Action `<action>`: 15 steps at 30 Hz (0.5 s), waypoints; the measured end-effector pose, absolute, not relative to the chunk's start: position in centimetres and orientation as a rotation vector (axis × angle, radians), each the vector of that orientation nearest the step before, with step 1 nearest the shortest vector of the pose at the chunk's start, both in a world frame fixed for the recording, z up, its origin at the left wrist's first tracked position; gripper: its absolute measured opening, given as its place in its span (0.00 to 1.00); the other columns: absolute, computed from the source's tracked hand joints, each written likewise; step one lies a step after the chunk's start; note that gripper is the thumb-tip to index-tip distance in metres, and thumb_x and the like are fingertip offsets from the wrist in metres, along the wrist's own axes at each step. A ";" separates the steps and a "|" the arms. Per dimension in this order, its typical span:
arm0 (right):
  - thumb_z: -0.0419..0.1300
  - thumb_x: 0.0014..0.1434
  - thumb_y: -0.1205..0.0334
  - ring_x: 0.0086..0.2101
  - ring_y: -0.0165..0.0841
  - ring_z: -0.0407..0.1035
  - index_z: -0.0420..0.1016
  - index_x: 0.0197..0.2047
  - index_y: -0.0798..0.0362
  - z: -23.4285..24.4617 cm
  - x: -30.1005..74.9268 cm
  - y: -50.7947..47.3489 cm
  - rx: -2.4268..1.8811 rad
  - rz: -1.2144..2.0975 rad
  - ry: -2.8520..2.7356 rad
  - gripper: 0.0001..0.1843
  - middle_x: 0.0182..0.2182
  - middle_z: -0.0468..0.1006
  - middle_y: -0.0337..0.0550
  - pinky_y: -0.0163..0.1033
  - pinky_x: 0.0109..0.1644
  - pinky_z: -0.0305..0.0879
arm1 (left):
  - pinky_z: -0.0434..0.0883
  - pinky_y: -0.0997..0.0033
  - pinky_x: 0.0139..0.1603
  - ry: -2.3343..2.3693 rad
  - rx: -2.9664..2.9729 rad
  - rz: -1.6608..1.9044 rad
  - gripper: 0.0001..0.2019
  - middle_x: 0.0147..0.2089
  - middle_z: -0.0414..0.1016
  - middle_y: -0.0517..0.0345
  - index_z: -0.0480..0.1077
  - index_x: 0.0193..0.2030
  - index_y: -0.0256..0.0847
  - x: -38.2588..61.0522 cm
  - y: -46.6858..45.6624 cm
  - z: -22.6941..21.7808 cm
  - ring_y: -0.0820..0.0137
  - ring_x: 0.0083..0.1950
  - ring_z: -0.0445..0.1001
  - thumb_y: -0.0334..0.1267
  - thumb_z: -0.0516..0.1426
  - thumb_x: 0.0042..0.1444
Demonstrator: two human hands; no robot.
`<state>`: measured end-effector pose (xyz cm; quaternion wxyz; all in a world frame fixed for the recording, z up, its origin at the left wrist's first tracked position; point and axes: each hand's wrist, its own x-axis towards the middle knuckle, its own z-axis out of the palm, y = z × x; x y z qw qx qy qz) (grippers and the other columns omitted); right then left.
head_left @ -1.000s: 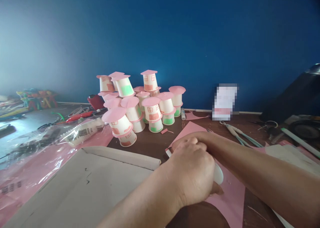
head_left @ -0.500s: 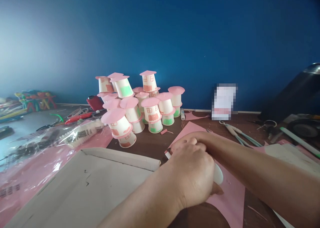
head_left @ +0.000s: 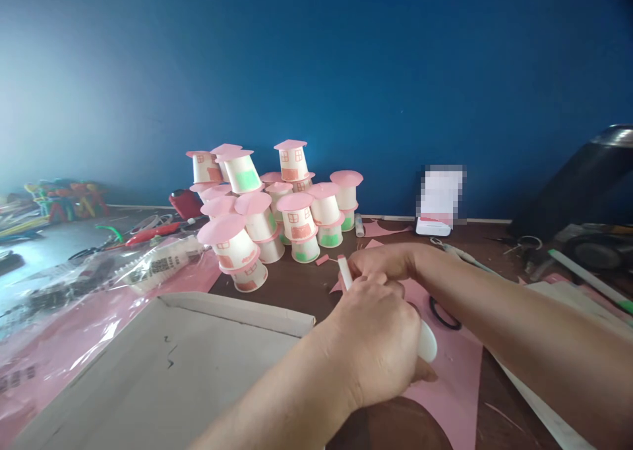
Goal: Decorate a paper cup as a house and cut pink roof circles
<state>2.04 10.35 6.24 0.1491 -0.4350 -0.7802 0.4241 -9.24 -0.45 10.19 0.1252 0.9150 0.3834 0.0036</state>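
Note:
In the lower middle, my left hand (head_left: 378, 335) is wrapped round a white paper cup (head_left: 428, 342); just its pale end shows past my palm. My right hand (head_left: 380, 262) reaches across behind it, its fingers closed round a white marker (head_left: 345, 271) with a red end that sticks up on the left. The marker's other end is hidden behind my left hand. Under both hands lies a pink sheet (head_left: 457, 364) with a curved cut edge. A black ring-shaped handle (head_left: 445, 313) lies on the sheet below my right wrist.
Stacked cups with pink paper roofs (head_left: 297, 203) stand against the blue wall. A shallow cardboard box (head_left: 163, 377) lies at front left, beside plastic-wrapped packs (head_left: 163, 265). A phone on a stand (head_left: 438, 199), pliers-like handles (head_left: 465, 255) and a green-tipped marker (head_left: 588, 279) are at right.
My right hand has lifted slightly, and the marker's red end has swung upward to a steeper tilt. The black ring handle has come into sight. My left hand keeps hold of the cup.

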 end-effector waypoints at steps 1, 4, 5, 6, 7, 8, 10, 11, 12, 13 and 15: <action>0.75 0.32 0.67 0.20 0.28 0.66 0.78 0.22 0.55 7.1 2.5 10.9 -1.228 1.307 -2.281 0.12 0.16 0.72 0.30 0.32 0.22 0.62 | 0.69 0.58 0.53 1.115 2.663 0.015 0.19 0.39 0.77 0.45 0.78 0.36 0.35 -9.2 -0.5 10.1 0.53 0.51 0.72 0.52 0.63 0.53; 0.68 0.49 0.58 0.20 0.25 0.63 0.78 0.27 0.55 9.0 4.6 10.8 -1.219 1.407 -2.249 0.09 0.19 0.71 0.32 0.30 0.20 0.53 | 0.67 0.57 0.56 1.100 2.645 0.077 0.19 0.39 0.76 0.45 0.78 0.37 0.34 -9.2 -0.5 9.8 0.53 0.51 0.72 0.51 0.64 0.52; 0.66 0.53 0.55 0.20 0.24 0.60 0.77 0.31 0.54 9.4 5.5 10.2 -1.236 1.374 -2.185 0.11 0.19 0.70 0.31 0.30 0.20 0.50 | 0.67 0.57 0.55 1.098 2.642 0.088 0.19 0.39 0.76 0.46 0.78 0.37 0.34 -9.2 -0.5 9.7 0.54 0.48 0.72 0.51 0.63 0.53; 0.65 0.54 0.52 0.18 0.23 0.56 0.77 0.31 0.54 9.7 6.4 9.3 -1.287 1.272 -2.031 0.13 0.18 0.67 0.30 0.31 0.19 0.47 | 0.68 0.58 0.53 1.096 2.649 0.096 0.19 0.38 0.76 0.47 0.78 0.37 0.34 -9.2 -0.5 9.6 0.56 0.46 0.72 0.51 0.63 0.53; 0.63 0.57 0.50 0.17 0.23 0.53 0.76 0.32 0.54 9.7 7.3 8.3 -1.318 1.184 -1.900 0.14 0.16 0.64 0.29 0.32 0.19 0.44 | 0.69 0.59 0.51 1.093 2.665 0.096 0.19 0.37 0.75 0.48 0.78 0.37 0.34 -9.2 -0.5 9.6 0.57 0.44 0.72 0.51 0.62 0.54; 0.60 0.60 0.49 0.16 0.23 0.50 0.76 0.33 0.53 9.7 8.2 7.2 -1.313 1.103 -1.798 0.15 0.16 0.62 0.29 0.33 0.19 0.43 | 0.70 0.60 0.48 1.092 2.684 0.090 0.19 0.36 0.75 0.48 0.78 0.36 0.35 -9.2 -0.4 9.6 0.57 0.43 0.72 0.52 0.62 0.53; 0.61 0.60 0.45 0.16 0.24 0.51 0.74 0.29 0.50 9.1 9.9 4.8 -1.323 1.005 -1.707 0.17 0.16 0.62 0.31 0.35 0.18 0.44 | 0.70 0.61 0.44 1.097 2.704 0.071 0.18 0.34 0.74 0.50 0.77 0.34 0.35 -9.4 -0.3 9.8 0.59 0.39 0.72 0.52 0.62 0.53; 0.62 0.59 0.44 0.16 0.25 0.52 0.74 0.29 0.49 8.7 10.8 3.7 -1.323 0.959 -1.672 0.18 0.16 0.62 0.32 0.35 0.17 0.45 | 0.69 0.61 0.43 1.107 2.699 0.080 0.18 0.33 0.73 0.51 0.77 0.34 0.36 -9.5 -0.3 10.0 0.59 0.38 0.72 0.52 0.61 0.52; 0.61 0.59 0.42 0.15 0.26 0.52 0.74 0.29 0.48 8.3 11.5 2.6 -1.359 0.903 -1.657 0.18 0.15 0.61 0.33 0.35 0.16 0.44 | 0.69 0.61 0.41 1.123 2.679 0.097 0.17 0.32 0.73 0.52 0.76 0.33 0.37 -9.7 -0.3 10.3 0.60 0.37 0.72 0.52 0.61 0.52; 0.61 0.59 0.41 0.15 0.26 0.52 0.74 0.28 0.47 7.9 12.2 1.5 -1.366 0.859 -1.660 0.19 0.15 0.61 0.34 0.36 0.15 0.44 | 0.69 0.61 0.40 1.151 2.649 0.130 0.17 0.32 0.72 0.53 0.76 0.33 0.38 -9.9 -0.3 10.6 0.61 0.36 0.71 0.52 0.60 0.51; 0.61 0.60 0.41 0.14 0.28 0.52 0.75 0.29 0.45 7.3 13.3 -0.3 -1.365 0.753 -1.599 0.18 0.14 0.59 0.34 0.37 0.14 0.48 | 0.68 0.61 0.39 1.227 2.576 0.226 0.15 0.33 0.72 0.54 0.74 0.32 0.41 -10.3 -0.4 11.1 0.62 0.36 0.72 0.52 0.60 0.52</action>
